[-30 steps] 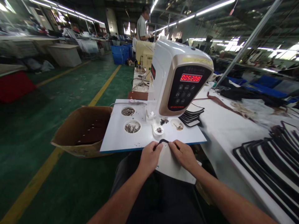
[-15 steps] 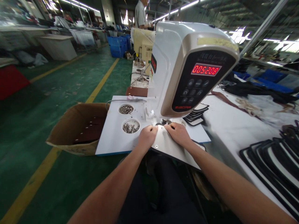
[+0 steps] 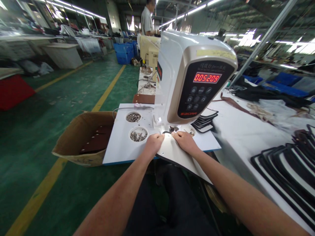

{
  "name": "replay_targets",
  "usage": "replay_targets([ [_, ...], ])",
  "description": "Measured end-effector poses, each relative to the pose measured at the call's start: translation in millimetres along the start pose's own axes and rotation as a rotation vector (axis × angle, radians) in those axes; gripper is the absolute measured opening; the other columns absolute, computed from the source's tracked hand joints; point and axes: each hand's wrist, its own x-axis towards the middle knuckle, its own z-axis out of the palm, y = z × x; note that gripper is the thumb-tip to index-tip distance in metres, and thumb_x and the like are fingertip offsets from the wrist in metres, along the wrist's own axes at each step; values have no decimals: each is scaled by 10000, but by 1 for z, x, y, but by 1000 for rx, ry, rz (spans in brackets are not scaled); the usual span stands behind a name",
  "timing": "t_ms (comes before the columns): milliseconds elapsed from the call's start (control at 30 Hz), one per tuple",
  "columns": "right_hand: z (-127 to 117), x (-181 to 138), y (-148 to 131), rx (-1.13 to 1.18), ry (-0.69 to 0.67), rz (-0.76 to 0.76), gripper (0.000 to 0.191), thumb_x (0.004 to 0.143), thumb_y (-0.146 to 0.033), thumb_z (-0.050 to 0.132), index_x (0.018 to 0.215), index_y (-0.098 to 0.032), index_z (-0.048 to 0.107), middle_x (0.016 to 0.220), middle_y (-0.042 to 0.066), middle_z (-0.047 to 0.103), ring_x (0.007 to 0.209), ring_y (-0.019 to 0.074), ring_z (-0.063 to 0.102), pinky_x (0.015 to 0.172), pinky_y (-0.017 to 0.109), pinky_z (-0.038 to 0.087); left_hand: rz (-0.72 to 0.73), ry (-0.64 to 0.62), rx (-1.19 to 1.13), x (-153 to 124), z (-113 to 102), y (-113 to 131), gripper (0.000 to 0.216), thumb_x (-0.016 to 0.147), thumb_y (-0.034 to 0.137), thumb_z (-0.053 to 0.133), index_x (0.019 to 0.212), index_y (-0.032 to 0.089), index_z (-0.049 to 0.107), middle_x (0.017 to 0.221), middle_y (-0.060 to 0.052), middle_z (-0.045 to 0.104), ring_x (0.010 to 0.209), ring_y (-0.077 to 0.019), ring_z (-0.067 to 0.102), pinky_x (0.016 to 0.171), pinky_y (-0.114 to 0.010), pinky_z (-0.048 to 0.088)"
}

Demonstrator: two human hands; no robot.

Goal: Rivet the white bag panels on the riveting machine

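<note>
A white panel with a black edge lies under the head of a riveting machine, whose red display reads 005209. My left hand grips the panel's left edge, fingers closed, thumb on top. On the other side my right hand is closed on the right edge, its thumb close to the dark metal tool parts of the machine. Small metal studs show on the panel's surface. The fingers beneath the panel are hidden.
Round cups of metal rivets are set in the white machine table. A cardboard box with brown pieces stands at left. Black-edged panels are piled at right, with a smaller stack behind the machine. A person stands beyond.
The display has gone from 005208 to 005209. The panel has shifted slightly between both hands, which keep their grip. The camera view has moved a little.
</note>
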Motion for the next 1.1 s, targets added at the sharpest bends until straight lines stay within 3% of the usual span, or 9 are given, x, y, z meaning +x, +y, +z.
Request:
replay_targets([
  [100,6,-17,-4,159,102,108,505,893,-547,466,528,-200,430,539,-16,497,591,140,436,569,282,275,-41,4,-145,-27,-7,0,374,809,514,512,649,180,568,607,26,538,606,-124,463,548,-248,304],
  [200,21,-58,-3,461,216,251,478,889,-593,440,630,-200,522,630,-1,580,635,161,486,576,279,339,-98,-17,-267,-65,-16,-6,419,824,579,485,816,185,626,704,14,630,641,-138,522,571,-244,359],
  [300,33,-100,5,696,139,333,426,876,-587,483,918,-192,636,863,36,680,771,198,592,641,289,437,-54,1,-131,-90,-20,-10,406,861,559,444,787,194,604,698,16,623,675,-147,538,624,-256,369],
  [400,24,-113,10,600,207,272,458,839,-535,588,1156,-206,611,1070,70,675,933,219,616,775,317,475,53,-60,86,-90,-19,-6,356,898,488,406,729,208,546,690,17,597,699,-154,542,652,-271,346],
  [467,9,-103,7,425,251,131,425,856,-521,580,1149,-217,628,1112,72,667,976,215,606,832,318,458,99,-100,181,-81,-15,0,353,906,474,390,702,211,509,689,10,585,697,-158,536,645,-279,323],
  [567,-8,-75,-4,235,133,-28,359,922,-527,480,965,-229,677,963,34,695,883,186,607,786,288,426,120,-112,220,-63,-8,8,357,906,479,375,699,214,493,701,-1,590,705,-165,536,639,-281,313],
  [733,-5,-36,-11,42,109,-19,483,944,-569,404,670,-209,573,672,-2,617,675,148,529,642,263,337,132,-96,236,-40,-6,11,373,910,485,354,692,216,492,705,-9,589,700,-168,520,641,-282,316],
  [900,4,-14,-7,-22,150,7,482,924,-540,430,602,-196,530,650,7,603,655,140,504,619,265,301,138,-68,230,-19,-4,5,398,916,483,324,672,212,483,691,-3,561,684,-156,494,651,-282,322],
  [1100,0,-1,-5,-57,136,36,456,886,-510,486,584,-184,590,637,24,616,637,138,490,596,268,279,110,-93,160,-3,2,1,421,885,488,353,610,197,484,663,-5,561,677,-150,494,634,-280,324],
])
